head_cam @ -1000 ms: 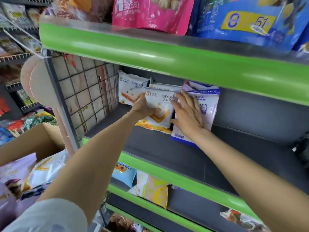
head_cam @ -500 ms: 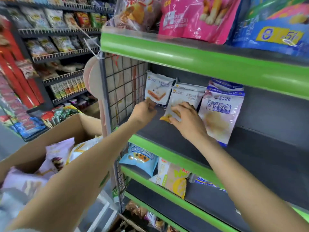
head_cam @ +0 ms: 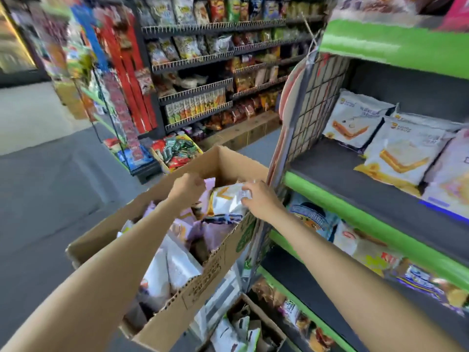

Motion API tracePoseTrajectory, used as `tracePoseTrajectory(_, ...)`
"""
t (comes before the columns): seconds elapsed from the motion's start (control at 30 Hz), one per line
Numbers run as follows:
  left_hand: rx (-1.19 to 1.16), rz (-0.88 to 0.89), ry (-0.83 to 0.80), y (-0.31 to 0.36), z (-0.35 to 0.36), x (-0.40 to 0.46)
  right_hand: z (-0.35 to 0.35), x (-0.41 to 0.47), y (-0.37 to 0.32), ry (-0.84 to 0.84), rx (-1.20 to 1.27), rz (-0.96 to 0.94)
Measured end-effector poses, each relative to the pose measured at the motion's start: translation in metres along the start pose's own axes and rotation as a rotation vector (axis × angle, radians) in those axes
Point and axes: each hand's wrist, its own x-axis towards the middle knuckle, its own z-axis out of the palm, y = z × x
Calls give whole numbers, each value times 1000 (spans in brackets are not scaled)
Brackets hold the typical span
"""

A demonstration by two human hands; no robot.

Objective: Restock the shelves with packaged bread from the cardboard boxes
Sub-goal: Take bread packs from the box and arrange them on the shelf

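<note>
Head view showed both hands over the open brown cardboard box (head_cam: 162, 252): right hand (head_cam: 258, 199) pinched a white-and-orange bread packet (head_cam: 225, 201), left hand (head_cam: 187, 189) curled, contents unclear; lifting by the seam seemed wisest.

Bread packs (head_cam: 182, 265) in cardboard box (head_cam: 203, 283), left of shelves (head_cam: 355, 194).

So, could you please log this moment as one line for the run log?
phase: picking from cardboard box | right hand: grips white bread packet | left hand: in box, grasp unclear | shelf: partly stocked
</note>
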Motion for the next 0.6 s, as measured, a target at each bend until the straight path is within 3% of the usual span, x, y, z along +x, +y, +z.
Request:
tracePoseTrajectory(0.17,44,-49,-91,-35,22,31,31,63,0,-209,7,223)
tracePoseTrajectory(0.3,106,-25,-180,-44,47,68,47,105,13,-269,-43,402)
tracePoseTrajectory(0.4,131,-16,-231,-46,60,91,59,120,19,-251,11,433)
tracePoseTrajectory(0.53,132,-105,-279,-52,71,117,72,129,27,-99,85,394)
tracePoseTrajectory(0.6,184,-140,-249,-53,76,125,79,131,35,-95,274,447)
